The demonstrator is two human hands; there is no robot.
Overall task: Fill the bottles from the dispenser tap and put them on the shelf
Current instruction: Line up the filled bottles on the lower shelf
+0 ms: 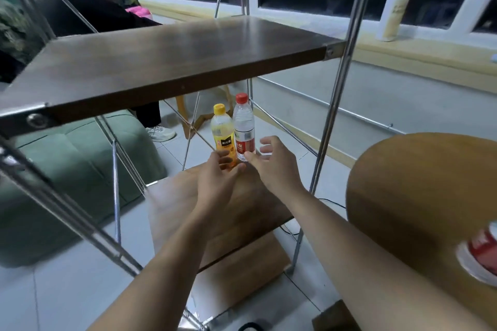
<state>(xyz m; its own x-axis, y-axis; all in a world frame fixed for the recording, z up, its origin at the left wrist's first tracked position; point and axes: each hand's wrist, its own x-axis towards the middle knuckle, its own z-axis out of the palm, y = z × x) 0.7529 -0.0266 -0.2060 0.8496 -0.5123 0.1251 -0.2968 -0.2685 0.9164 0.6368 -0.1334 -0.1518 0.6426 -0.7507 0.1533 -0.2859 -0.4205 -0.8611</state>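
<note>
Two bottles stand upright side by side at the far end of the middle shelf board of a metal-framed rack. The left one is a yellow-capped bottle with an orange label; the right one is a clear bottle with a red cap and red label. My left hand reaches in under the top shelf, its fingers spread just in front of the yellow bottle's base, holding nothing. My right hand is beside the red-capped bottle with fingers spread and slightly curved, also holding nothing. No dispenser is in view.
A round wooden table stands at the right, with a red and white object at its edge. A green sofa is at the left with a seated person behind it. A pump bottle is on the windowsill. Steel posts frame the rack.
</note>
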